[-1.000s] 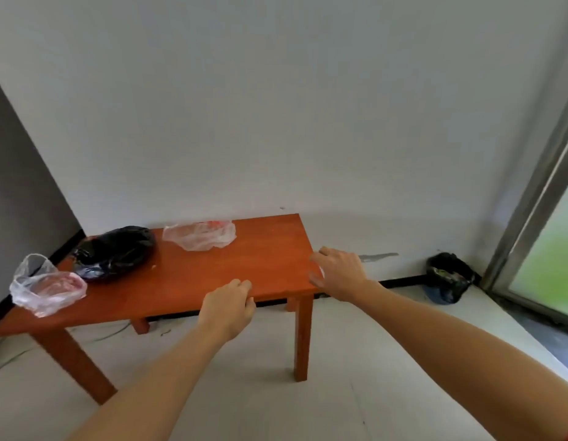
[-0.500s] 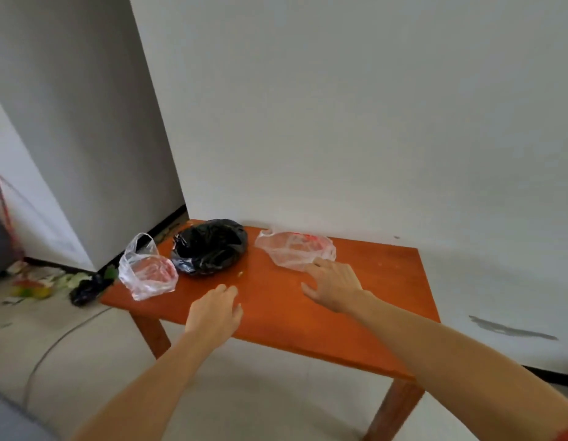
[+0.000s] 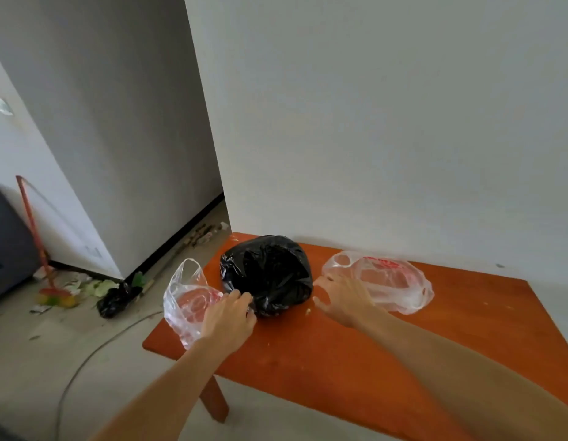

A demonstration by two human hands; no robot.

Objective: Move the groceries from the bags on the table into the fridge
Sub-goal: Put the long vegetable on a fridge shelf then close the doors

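Note:
Three bags lie on the orange wooden table (image 3: 356,354). A black plastic bag (image 3: 267,272) sits in the middle near the wall. Left of it, at the table's corner, is a clear bag (image 3: 187,297) with something reddish inside. To the right lies another clear bag (image 3: 387,281) with red print. My left hand (image 3: 228,316) has its fingers curled onto the black bag's lower left edge, partly covering the left clear bag. Just right of the black bag hovers my right hand (image 3: 343,300), fingers spread, in front of the right clear bag. No fridge is in view.
A grey wall corner juts out left of the table. On the floor to the left lie a small black bag (image 3: 115,302), scraps, a broom (image 3: 37,243) and a cable (image 3: 95,351). A dark object (image 3: 5,240) stands at the far left.
The view has swung left and closer to the table. Both hands moved forward: the left from above the table's front edge to the black bag, the right to the gap beside it.

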